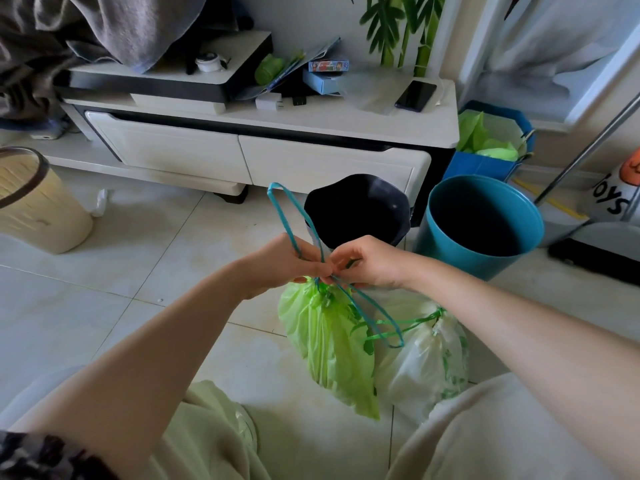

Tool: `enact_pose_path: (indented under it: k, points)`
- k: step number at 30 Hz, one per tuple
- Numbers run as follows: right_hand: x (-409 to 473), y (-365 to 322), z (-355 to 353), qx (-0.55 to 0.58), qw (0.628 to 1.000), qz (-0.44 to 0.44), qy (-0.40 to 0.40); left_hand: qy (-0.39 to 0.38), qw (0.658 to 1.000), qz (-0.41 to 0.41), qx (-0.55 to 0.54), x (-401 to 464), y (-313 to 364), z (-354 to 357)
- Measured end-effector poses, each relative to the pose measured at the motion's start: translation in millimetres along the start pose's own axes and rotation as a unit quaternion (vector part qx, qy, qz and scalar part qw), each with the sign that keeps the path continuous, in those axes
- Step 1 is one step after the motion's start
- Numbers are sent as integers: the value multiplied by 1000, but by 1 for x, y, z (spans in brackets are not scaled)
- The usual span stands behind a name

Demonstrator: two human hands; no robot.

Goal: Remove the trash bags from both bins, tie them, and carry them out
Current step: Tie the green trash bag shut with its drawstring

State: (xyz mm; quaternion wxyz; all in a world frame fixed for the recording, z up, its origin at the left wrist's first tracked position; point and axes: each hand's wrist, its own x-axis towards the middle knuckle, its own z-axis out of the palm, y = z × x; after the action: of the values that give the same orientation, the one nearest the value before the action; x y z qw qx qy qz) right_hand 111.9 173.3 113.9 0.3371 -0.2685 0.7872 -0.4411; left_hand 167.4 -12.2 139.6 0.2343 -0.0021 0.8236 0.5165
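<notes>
My left hand (pixel 292 263) and right hand (pixel 369 263) meet just above the green trash bag (pixel 329 344), fingers curled and pinching its blue drawstring (pixel 291 220) at the gathered neck (one loop sticks up, another trails down to the right). The bag hangs over the tiled floor (pixel 104 271). A paler bag (pixel 426 362), neck cinched, lies touching it. Behind stand the black bin (pixel 360 209) and teal bin (pixel 481 223), both unlined
</notes>
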Motion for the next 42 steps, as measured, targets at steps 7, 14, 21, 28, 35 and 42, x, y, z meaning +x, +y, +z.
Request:
enact_pose_path:
  k: [7,14,21,28,35,42]
  points:
    - [9,-6,17,-175,984,8,-20,43,996,51,59,3,-21,-2]
    - [8,-5,22,-87,995,44,-24,151,928,147,306,4,-33,-3]
    - [10,-7,28,-50,994,90,-36,257,836,230,427,-2,-33,7]
    - [12,-1,22,-168,979,84,77,240,828,284,420,0,-33,14]
    - [12,-6,20,-196,974,24,115,212,849,294,384,0,-33,16]
    - [9,-10,-6,-160,944,5,288,214,860,293,360,0,-36,12]
